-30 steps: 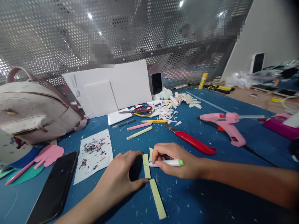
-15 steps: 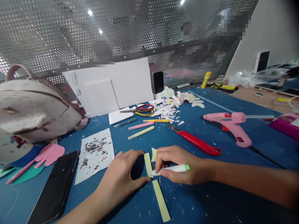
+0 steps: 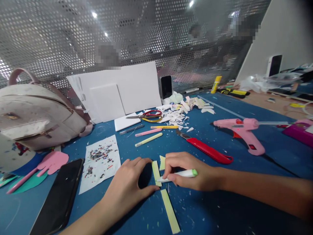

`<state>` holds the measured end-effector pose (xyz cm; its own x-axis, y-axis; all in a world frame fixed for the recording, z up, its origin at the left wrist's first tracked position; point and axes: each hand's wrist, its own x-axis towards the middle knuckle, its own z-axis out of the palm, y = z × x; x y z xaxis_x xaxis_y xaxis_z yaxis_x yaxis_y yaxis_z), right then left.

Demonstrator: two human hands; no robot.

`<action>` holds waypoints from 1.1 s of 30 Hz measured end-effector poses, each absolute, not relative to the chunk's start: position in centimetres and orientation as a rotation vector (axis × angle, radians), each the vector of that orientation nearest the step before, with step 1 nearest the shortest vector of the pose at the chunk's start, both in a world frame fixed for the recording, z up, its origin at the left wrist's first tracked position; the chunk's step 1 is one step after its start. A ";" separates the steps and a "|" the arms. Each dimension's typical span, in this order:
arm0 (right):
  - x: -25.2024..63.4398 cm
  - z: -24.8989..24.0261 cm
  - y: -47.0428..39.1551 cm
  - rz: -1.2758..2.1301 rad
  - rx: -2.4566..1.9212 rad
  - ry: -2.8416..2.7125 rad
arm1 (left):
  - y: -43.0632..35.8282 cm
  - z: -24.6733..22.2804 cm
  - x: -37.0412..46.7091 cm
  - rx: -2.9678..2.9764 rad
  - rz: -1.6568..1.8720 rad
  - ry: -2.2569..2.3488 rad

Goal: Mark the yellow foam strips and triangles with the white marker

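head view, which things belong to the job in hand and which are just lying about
In the job:
green-tipped marker, in the right hand
upper yellow strip, at the left hand
lower yellow strip, probably

Apparently just lying about:
red cutter
pink glue gun
scissors
backpack
black phone at left

Spotting a black phone (image 3: 58,197) left of the left hand (image 3: 127,180), a pale backpack (image 3: 51,112) farther beyond! Catching scissors (image 3: 143,116) well ahead of it, a pink glue gun (image 3: 249,137) past the right hand (image 3: 190,162)!
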<state>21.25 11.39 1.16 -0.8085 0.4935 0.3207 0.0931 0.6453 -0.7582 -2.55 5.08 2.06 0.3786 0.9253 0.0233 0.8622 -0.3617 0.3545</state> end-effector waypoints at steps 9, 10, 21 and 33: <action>21.7 0.7 11.3 1.126 -0.576 -2.113 | 4.6 2.1 -3.0 2.439 0.397 1.572; 21.7 0.7 11.3 1.106 -0.574 -2.096 | 4.2 2.1 -3.1 2.456 0.429 1.547; 21.8 1.4 8.6 1.194 -0.455 -2.267 | 0.2 0.4 -1.8 2.579 0.354 1.337; 21.2 1.6 8.5 1.032 -0.553 -2.440 | 0.3 0.4 -1.1 2.518 0.401 1.346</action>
<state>21.16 8.53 1.60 -0.8274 0.5118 0.2313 0.1904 0.6431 -0.7417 -1.10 0.34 0.38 0.5331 0.8376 0.1195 0.7664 -0.5379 0.3511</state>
